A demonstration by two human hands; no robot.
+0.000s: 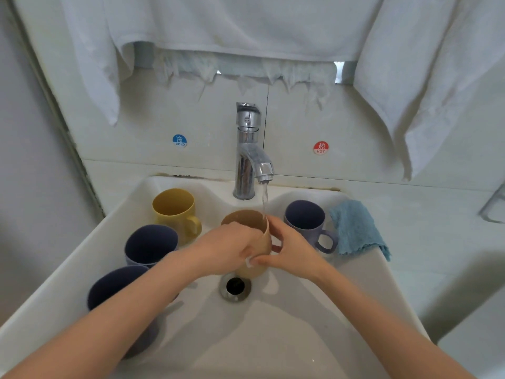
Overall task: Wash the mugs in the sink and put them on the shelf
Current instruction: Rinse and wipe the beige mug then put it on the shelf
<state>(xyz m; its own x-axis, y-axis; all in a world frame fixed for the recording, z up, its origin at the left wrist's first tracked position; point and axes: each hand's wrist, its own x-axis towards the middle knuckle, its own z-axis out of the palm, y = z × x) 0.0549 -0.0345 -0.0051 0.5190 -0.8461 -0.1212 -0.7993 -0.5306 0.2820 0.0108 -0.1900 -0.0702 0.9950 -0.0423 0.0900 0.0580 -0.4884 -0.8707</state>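
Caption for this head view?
Left hand and right hand hold a tan mug under the running tap; four other mugs stand in the sink.

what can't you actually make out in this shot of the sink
All in the head view:
Shelf: out of frame or behind the hanging white cloth towels; cannot tell.
Tan round mug: lower body covered by the left hand and right hand.
Nearest dark blue round mug: handle and side lie behind the left forearm.
Metal fixture: cut off by the right edge.

Tan mug (259, 242); yellow mug (175, 206); lilac mug (304, 218); two navy mugs (150, 244) (114, 283); blue cloth (352, 228); white sink (273, 337)
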